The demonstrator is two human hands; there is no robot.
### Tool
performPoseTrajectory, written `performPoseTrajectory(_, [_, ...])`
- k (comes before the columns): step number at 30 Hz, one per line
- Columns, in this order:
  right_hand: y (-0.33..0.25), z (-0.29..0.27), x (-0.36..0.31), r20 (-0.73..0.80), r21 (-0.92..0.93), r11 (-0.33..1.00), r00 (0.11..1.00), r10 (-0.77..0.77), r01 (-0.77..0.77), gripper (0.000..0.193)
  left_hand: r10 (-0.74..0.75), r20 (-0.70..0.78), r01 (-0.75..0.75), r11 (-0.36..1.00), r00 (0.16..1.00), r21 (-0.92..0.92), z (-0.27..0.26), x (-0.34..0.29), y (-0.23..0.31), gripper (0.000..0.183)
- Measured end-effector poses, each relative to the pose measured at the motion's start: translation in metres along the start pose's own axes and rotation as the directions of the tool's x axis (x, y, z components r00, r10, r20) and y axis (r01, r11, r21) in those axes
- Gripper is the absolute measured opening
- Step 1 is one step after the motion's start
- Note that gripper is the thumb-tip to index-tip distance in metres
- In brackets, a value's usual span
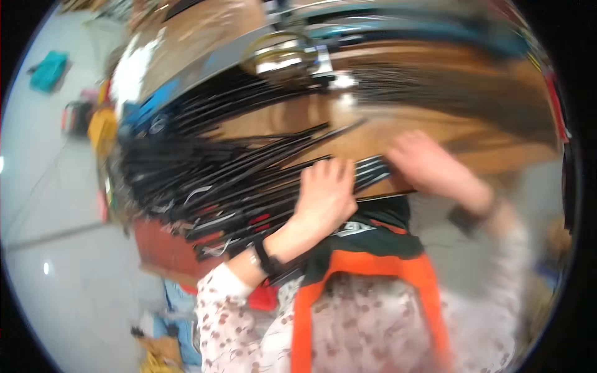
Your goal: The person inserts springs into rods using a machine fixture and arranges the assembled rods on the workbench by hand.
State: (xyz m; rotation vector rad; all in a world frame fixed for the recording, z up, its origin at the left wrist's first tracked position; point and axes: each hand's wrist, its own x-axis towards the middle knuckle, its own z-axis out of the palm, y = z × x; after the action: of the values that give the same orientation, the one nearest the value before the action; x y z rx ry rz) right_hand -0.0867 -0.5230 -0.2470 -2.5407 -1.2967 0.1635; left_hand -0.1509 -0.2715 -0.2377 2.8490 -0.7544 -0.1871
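Note:
My left hand (326, 194) is closed over a row of thin black rods (368, 173) at the near edge of the table, its fingers curled across them. At the right ends of these same rods is my right hand (426, 163), its fingers bent round the ends. It is blurred, and its fingertips are hidden. Left of my left hand lies a large heap of similar black rods (186, 165), fanned out, with a few red bits and pale ties among them. What the rods belong to, I cannot make out.
On the wooden table (261, 121), a shiny round metal-and-glass object (283, 56) stands at the back. More thin dark rods (429, 93) lie at the far right. A yellow tool-like object (102, 130) is at the left edge. A teal item (48, 71) lies on the pale floor.

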Motion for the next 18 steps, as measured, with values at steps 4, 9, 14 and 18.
performPoseTrajectory(4, [-0.003,0.009,-0.001,0.006,0.005,0.995,0.995,0.098,-0.098,0.03,0.025,-0.046,-0.026,0.999,0.999,-0.028,0.015,0.008,0.003,0.058])
performPoseTrajectory(9, [0.0,0.005,-0.014,0.026,0.03,0.983,0.983,0.181,-0.182,0.03,0.062,-0.143,-0.074,0.993,0.988,-0.087,0.038,0.014,0.013,0.043])
performPoseTrajectory(14, [0.004,0.013,0.003,0.019,0.134,0.977,0.986,0.166,-0.167,0.033,-0.034,-0.18,0.026,0.999,0.983,-0.047,0.044,0.007,0.0,0.025])
performPoseTrajectory(18, [0.009,0.011,-0.005,-0.064,0.153,0.963,0.97,0.233,-0.221,0.03,0.008,-0.008,-0.01,0.975,1.0,-0.222,0.027,0.016,-0.004,0.012])
